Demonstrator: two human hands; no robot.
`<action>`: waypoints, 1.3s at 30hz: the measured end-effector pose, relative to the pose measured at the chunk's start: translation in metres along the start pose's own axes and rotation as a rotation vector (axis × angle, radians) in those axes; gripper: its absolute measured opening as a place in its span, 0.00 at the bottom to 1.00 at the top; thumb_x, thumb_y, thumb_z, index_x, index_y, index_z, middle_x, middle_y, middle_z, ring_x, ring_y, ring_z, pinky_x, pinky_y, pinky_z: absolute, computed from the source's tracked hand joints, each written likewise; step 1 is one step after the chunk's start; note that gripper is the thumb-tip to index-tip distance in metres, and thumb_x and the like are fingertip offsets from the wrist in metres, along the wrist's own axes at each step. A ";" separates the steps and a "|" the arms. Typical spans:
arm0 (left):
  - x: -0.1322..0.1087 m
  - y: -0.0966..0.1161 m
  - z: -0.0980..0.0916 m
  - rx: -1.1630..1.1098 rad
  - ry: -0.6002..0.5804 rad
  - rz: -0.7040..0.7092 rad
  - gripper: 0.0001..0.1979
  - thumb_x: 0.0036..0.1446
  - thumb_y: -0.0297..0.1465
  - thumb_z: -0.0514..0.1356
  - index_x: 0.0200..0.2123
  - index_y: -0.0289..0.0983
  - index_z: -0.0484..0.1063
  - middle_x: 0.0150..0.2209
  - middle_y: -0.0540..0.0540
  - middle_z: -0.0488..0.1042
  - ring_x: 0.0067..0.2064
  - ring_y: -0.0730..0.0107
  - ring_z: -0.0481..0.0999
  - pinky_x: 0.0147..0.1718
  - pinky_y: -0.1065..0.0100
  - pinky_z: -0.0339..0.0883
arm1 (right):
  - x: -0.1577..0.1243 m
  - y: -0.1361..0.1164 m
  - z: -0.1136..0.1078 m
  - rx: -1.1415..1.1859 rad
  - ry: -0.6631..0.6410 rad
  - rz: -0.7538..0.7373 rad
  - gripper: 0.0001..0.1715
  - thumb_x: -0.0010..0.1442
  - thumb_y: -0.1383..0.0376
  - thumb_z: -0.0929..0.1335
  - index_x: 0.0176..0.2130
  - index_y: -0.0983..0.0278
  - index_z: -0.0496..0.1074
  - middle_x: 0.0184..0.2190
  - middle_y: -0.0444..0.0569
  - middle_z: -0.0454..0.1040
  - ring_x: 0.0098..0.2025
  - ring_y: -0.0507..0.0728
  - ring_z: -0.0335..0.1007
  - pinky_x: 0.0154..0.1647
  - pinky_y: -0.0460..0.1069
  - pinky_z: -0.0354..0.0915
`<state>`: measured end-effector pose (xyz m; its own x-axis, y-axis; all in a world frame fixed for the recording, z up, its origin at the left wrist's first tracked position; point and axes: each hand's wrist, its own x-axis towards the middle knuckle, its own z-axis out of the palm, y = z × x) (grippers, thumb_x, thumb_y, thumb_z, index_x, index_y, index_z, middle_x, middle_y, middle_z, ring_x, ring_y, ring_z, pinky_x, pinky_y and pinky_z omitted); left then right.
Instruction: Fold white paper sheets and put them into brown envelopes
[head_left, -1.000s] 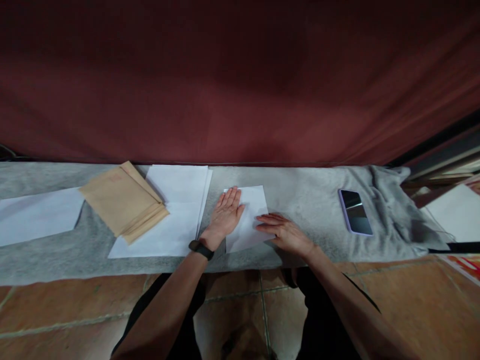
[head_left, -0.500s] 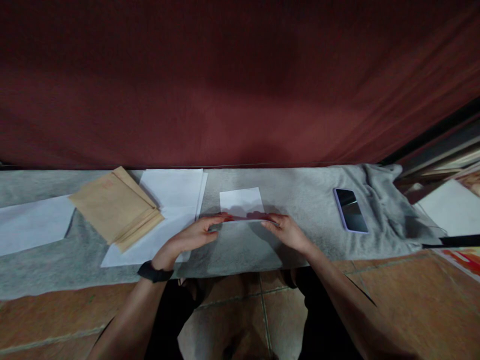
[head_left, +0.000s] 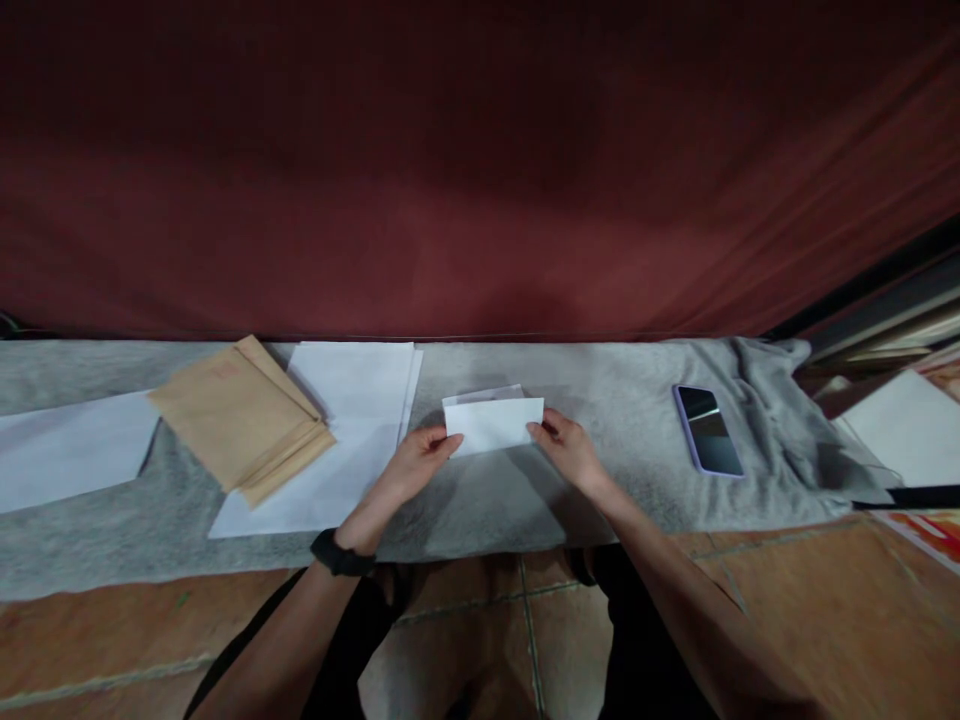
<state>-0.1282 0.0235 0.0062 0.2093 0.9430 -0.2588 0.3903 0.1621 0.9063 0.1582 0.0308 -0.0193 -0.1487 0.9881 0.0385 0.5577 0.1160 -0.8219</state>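
A white sheet of paper (head_left: pixel 495 425), folded over with its front flap standing up, is at the middle of the grey cloth (head_left: pixel 465 515). My left hand (head_left: pixel 420 460) pinches its left end, thumb in front and fingers behind. At the right end, my right hand (head_left: pixel 568 450) grips the paper the same way. Part of the sheet's back portion shows above the flap. Left of my hands lie larger white sheets (head_left: pixel 360 385), partly covered by a stack of brown paper envelopes (head_left: pixel 240 410).
Another white sheet (head_left: pixel 67 450) lies at the far left. A phone in a purple case (head_left: pixel 709 430) rests on the cloth to the right, beside its bunched folds (head_left: pixel 795 440). Behind the surface hangs a dark red curtain (head_left: pixel 480 230). Tiled floor (head_left: pixel 465 640) shows below.
The paper's near edge, seen almost edge-on before, has been raised so its front flap now faces me and hides most of the back portion. Both hands have closed on its ends.
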 end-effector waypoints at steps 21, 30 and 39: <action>0.007 0.018 0.019 0.570 0.267 -0.184 0.15 0.68 0.33 0.59 0.55 0.36 0.71 0.39 0.45 0.83 0.39 0.60 0.82 0.36 0.65 0.67 | 0.012 -0.042 0.013 -0.638 -0.033 0.172 0.19 0.74 0.58 0.64 0.60 0.60 0.71 0.45 0.51 0.84 0.50 0.60 0.81 0.55 0.52 0.64; 0.006 0.021 0.024 0.679 0.282 -0.215 0.20 0.68 0.34 0.59 0.61 0.38 0.66 0.45 0.43 0.84 0.45 0.55 0.84 0.41 0.63 0.72 | 0.009 -0.037 0.017 -0.696 -0.023 0.140 0.19 0.74 0.59 0.64 0.60 0.61 0.71 0.43 0.50 0.85 0.49 0.60 0.81 0.53 0.52 0.63; 0.004 0.024 0.026 0.734 0.306 -0.202 0.23 0.69 0.33 0.58 0.64 0.37 0.62 0.47 0.42 0.83 0.46 0.54 0.84 0.43 0.61 0.74 | 0.007 -0.040 0.020 -0.734 0.018 0.097 0.18 0.74 0.60 0.64 0.59 0.62 0.71 0.43 0.53 0.84 0.48 0.62 0.80 0.54 0.54 0.62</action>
<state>-0.0945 0.0238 0.0185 -0.1406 0.9707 -0.1947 0.9040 0.2061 0.3746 0.1180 0.0311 0.0025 -0.0612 0.9981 -0.0006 0.9712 0.0594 -0.2306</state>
